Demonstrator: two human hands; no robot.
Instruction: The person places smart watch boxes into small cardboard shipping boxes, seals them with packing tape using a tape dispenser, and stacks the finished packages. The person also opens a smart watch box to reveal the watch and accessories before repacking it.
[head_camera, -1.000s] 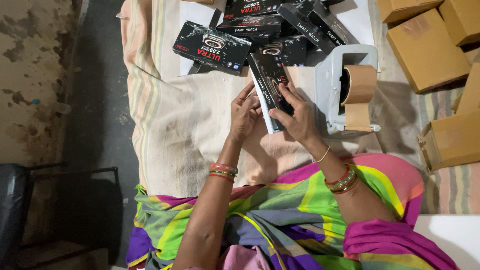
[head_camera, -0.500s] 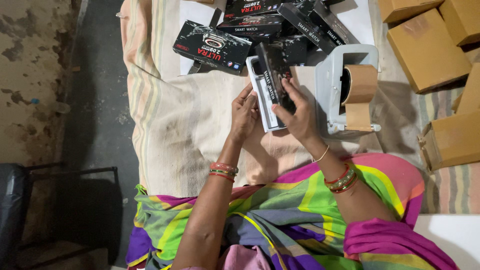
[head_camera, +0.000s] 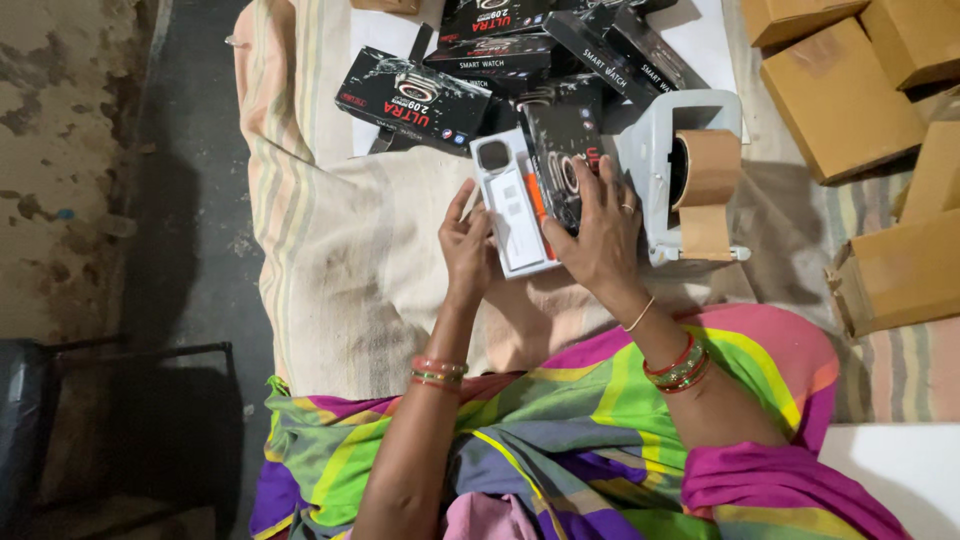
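Observation:
My left hand (head_camera: 467, 243) grips the near edge of a white inner tray (head_camera: 512, 208) that holds a watch and an orange strap. The tray has slid out leftward from a black box sleeve (head_camera: 562, 160). My right hand (head_camera: 601, 232) lies over the black box sleeve, fingers spread on its side. Both hands sit above a striped beige cloth (head_camera: 340, 250). Behind them lies a pile of several similar black boxes (head_camera: 412, 97).
A white tape dispenser (head_camera: 680, 170) with a roll of brown tape stands just right of my right hand. Several brown cardboard cartons (head_camera: 838, 98) lie at the right. A dark metal frame (head_camera: 140, 400) stands on the grey floor at the lower left.
The white tray has slid further out of the black sleeve to the left and now shows its contents. My right hand has shifted onto the sleeve.

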